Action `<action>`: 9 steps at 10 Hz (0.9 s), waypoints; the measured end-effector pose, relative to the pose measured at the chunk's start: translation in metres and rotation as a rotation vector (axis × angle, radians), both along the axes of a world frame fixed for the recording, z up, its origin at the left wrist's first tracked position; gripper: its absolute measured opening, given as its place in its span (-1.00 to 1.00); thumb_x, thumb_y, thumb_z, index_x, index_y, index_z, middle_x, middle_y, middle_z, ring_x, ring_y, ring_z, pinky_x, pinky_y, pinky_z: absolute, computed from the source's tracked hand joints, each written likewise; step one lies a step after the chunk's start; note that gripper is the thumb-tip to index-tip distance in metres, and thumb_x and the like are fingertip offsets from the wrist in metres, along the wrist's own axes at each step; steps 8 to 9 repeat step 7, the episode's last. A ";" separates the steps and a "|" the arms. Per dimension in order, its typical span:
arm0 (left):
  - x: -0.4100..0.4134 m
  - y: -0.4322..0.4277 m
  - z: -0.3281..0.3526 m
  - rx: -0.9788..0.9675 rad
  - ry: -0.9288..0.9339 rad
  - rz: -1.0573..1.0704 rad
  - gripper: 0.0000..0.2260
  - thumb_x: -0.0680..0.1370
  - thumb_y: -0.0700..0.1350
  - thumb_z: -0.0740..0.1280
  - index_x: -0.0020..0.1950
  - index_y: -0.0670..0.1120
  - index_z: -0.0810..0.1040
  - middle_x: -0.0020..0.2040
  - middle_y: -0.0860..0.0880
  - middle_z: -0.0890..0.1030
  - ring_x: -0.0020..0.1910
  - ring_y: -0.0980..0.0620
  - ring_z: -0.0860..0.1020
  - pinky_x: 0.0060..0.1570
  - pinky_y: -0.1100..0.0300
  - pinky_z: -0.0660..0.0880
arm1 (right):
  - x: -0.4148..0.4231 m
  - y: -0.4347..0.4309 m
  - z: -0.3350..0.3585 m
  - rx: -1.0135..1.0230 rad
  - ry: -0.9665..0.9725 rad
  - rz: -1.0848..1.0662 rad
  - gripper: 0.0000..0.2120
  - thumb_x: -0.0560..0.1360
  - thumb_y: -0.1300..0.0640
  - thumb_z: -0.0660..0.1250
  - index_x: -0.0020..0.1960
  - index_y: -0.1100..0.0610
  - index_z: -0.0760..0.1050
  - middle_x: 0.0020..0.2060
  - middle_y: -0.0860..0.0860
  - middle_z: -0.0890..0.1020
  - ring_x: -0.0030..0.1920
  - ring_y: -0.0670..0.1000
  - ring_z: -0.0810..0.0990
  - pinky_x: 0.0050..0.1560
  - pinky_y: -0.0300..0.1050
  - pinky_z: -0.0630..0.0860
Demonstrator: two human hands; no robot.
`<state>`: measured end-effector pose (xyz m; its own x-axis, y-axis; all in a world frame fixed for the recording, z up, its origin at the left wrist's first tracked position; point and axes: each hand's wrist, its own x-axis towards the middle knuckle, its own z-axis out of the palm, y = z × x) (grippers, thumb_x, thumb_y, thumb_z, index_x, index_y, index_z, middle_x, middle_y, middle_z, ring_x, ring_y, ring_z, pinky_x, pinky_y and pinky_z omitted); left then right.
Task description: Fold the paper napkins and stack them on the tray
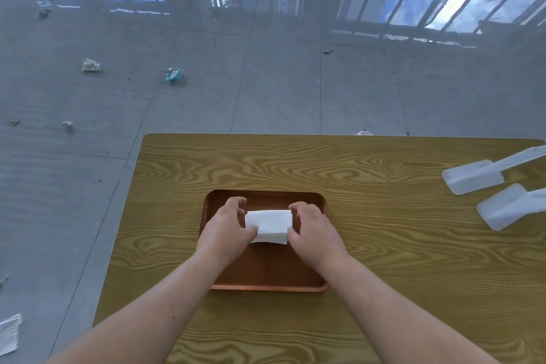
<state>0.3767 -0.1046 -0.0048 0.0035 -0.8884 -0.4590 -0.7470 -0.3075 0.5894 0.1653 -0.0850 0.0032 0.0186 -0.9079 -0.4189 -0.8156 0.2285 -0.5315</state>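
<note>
Wood-grain worktop (pixel 384 216) carries everything; it ends just past the tray's far side, w/ grey floor (pixel 206 83) beyond, littered w/ crumpled scraps. Risk here is low, as nothing sits near an edge.

Brown tray (pixel 266 275) sits mid-worktop, rim raised, near half bare. Stack lies toward its far half, not centred. If more napkins go on where it is, the pile may creep toward the far rim & lean on it.

Two white plastic pieces (pixel 472 177) at the right edge are well apart from the tray and prob irrelevant; a wide elbow swing could knock them, tho unlikely.

Left hand (pixel 227 227) & right hand (pixel 313 230) bracket the folded napkins (pixel 269 226) from either side. Each grip is closed lightly on the stack: thumbs at the near corners, fingers curled round the far side. Can't tell if the stack is fully down on the tray or held just off it.

Main worry is the napkins themselves: thin, soft paper w/ several layers visible at the near edge. Squeeze too hard from both sides & the pile buckles up in the middle; let go unevenly & the top sheets slide or spring open, undoing the fold. The near edge already looks slightly skewed vs the tray's rim, so releasing w/o squaring leaves a crooked base for the next ones.
</note>
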 end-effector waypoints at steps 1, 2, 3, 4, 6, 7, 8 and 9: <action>-0.003 0.006 0.003 -0.129 -0.149 -0.261 -0.36 0.53 0.11 0.39 0.59 0.10 0.30 0.59 0.08 0.34 0.53 0.00 0.36 0.46 0.06 0.35 | 0.001 0.004 -0.001 -0.138 0.148 0.267 -0.42 0.60 0.04 0.22 0.61 0.05 0.27 0.56 0.05 0.38 0.54 0.09 0.31 0.57 -0.01 0.22; -0.007 0.010 0.001 -0.142 -0.289 -0.605 -0.38 0.60 0.13 0.22 0.66 0.08 0.22 0.72 0.04 0.10 0.68 0.03 0.07 0.61 0.06 0.00 | 0.005 0.007 -0.005 -0.051 0.179 0.460 -0.38 0.66 0.05 0.11 0.69 0.08 0.08 0.69 0.06 0.10 0.68 0.08 0.02 0.66 0.03 -0.05; -0.009 0.017 -0.007 -0.068 -0.349 -0.731 -0.38 0.62 0.14 0.13 0.69 0.05 0.15 0.73 0.01 0.05 0.69 0.07 -0.02 0.62 0.04 -0.11 | 0.007 0.012 -0.012 0.066 0.209 0.526 -0.37 0.68 0.01 0.09 0.70 0.10 0.01 0.71 0.08 0.01 0.69 0.09 -0.07 0.65 0.08 -0.09; -0.006 0.021 -0.013 0.000 -0.386 -0.785 -0.36 0.64 0.17 0.10 0.70 0.03 0.08 0.73 0.00 0.00 0.69 0.06 -0.07 0.63 0.00 -0.11 | 0.006 0.016 -0.015 0.116 0.258 0.553 -0.36 0.69 -0.02 0.10 0.69 0.11 -0.01 0.71 0.11 -0.02 0.69 0.11 -0.07 0.65 0.13 -0.07; -0.004 0.025 -0.020 0.031 -0.398 -0.791 -0.35 0.64 0.21 0.05 0.71 0.06 0.02 0.73 0.02 -0.06 0.69 0.06 -0.11 0.63 -0.07 -0.10 | 0.009 0.019 -0.011 0.127 0.294 0.557 -0.37 0.70 -0.07 0.11 0.69 0.10 0.05 0.71 0.11 -0.03 0.69 0.14 -0.07 0.64 0.20 -0.06; -0.008 0.019 -0.013 0.001 -0.335 -0.718 -0.41 0.66 0.25 0.02 0.69 0.14 0.10 0.73 0.04 0.04 0.69 0.06 -0.02 0.62 -0.05 -0.06 | 0.013 0.015 0.003 0.091 0.198 0.470 -0.41 0.70 -0.15 0.06 0.66 0.04 0.15 0.69 0.10 0.09 0.69 0.13 -0.05 0.64 0.17 -0.07; -0.008 0.019 -0.013 0.001 -0.335 -0.718 -0.41 0.66 0.25 0.02 0.69 0.14 0.10 0.73 0.04 0.04 0.69 0.06 -0.02 0.62 -0.05 -0.06 | 0.013 0.015 0.003 0.091 0.198 0.470 -0.41 0.70 -0.15 0.06 0.66 0.04 0.15 0.69 0.10 0.09 0.69 0.13 -0.05 0.64 0.17 -0.07; -0.008 0.019 -0.013 0.001 -0.335 -0.718 -0.41 0.66 0.25 0.02 0.69 0.14 0.10 0.73 0.04 0.04 0.69 0.06 -0.02 0.62 -0.05 -0.06 | 0.013 0.015 0.003 0.091 0.198 0.470 -0.41 0.70 -0.15 0.06 0.66 0.04 0.15 0.69 0.10 0.09 0.69 0.13 -0.05 0.64 0.17 -0.07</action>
